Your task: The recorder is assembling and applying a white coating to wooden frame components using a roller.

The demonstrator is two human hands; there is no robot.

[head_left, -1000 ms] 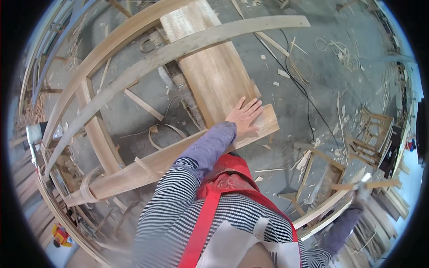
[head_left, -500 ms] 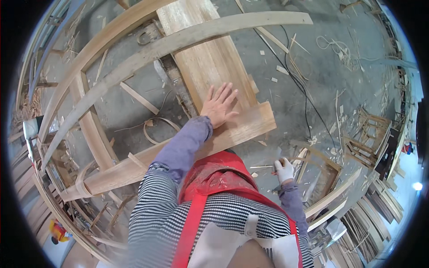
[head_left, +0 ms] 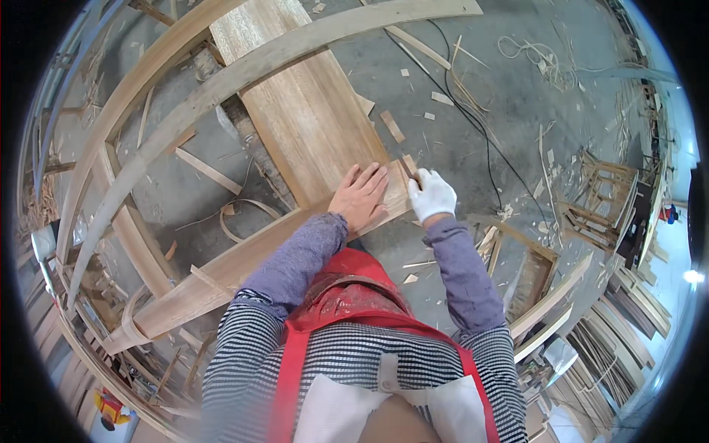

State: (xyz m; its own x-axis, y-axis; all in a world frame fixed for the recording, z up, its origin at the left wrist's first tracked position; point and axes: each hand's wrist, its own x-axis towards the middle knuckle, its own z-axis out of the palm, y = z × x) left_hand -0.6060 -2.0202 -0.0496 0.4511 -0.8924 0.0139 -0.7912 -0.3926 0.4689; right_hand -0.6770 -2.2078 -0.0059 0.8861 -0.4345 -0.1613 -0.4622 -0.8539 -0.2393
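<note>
A long wooden beam (head_left: pixel 199 292) runs slantwise in front of me. Its right end meets a wide wooden board (head_left: pixel 306 111) that stretches away from me. My left hand (head_left: pixel 360 198) is bare and lies flat where beam and board meet, its fingers stretched out. In a white glove, my right hand (head_left: pixel 433 196) is at the right end of the beam, with its fingers closed. A small brown piece (head_left: pixel 409 165) shows at its fingertips; the glove hides the rest, so I cannot tell its kind.
A pale curved wooden strip (head_left: pixel 221 85) crosses over the board. Offcuts and shavings litter the grey floor (head_left: pixel 458 155), where black cables (head_left: pixel 473 118) also lie. Wooden frames (head_left: pixel 602 199) stand at the right, near stacked planks (head_left: pixel 613 340). At the lower left is a person in red and yellow (head_left: pixel 111 407).
My right hand has moved up and left from beside my body to the beam's end. My left hand stays on the wood. The whole view has shifted somewhat.
</note>
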